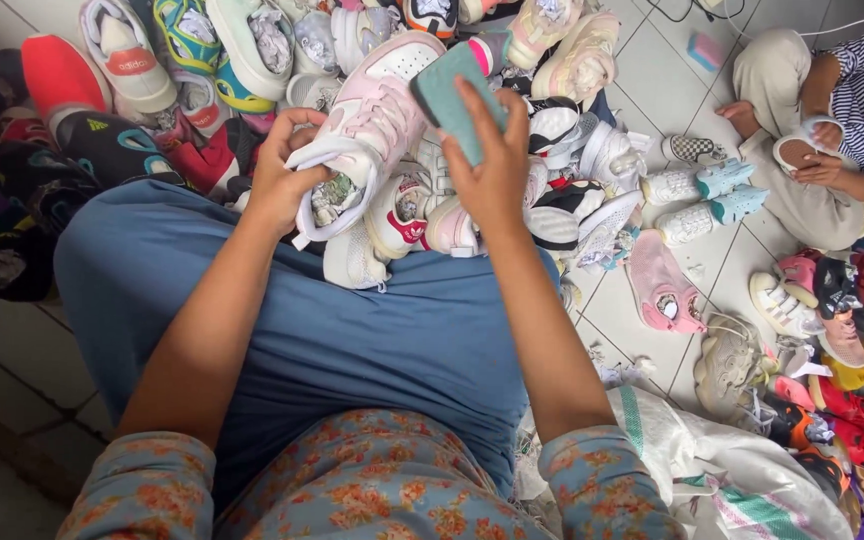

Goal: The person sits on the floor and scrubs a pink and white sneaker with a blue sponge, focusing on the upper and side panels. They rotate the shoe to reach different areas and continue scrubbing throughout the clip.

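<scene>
Shoe pile [552,120] before lap [352,320]

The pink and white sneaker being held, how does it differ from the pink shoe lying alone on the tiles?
The pink and white sneaker is pale, laced, held up by the left hand. The pink shoe on the tiles is deeper pink all over, shows no laces, and lies untouched. Both have crumpled paper stuffed inside.

A heap of shoes [252,60] covers the tiled floor [652,70]. Another person [832,120] sits nearby, holding perhaps a white shoe [802,140].
</scene>
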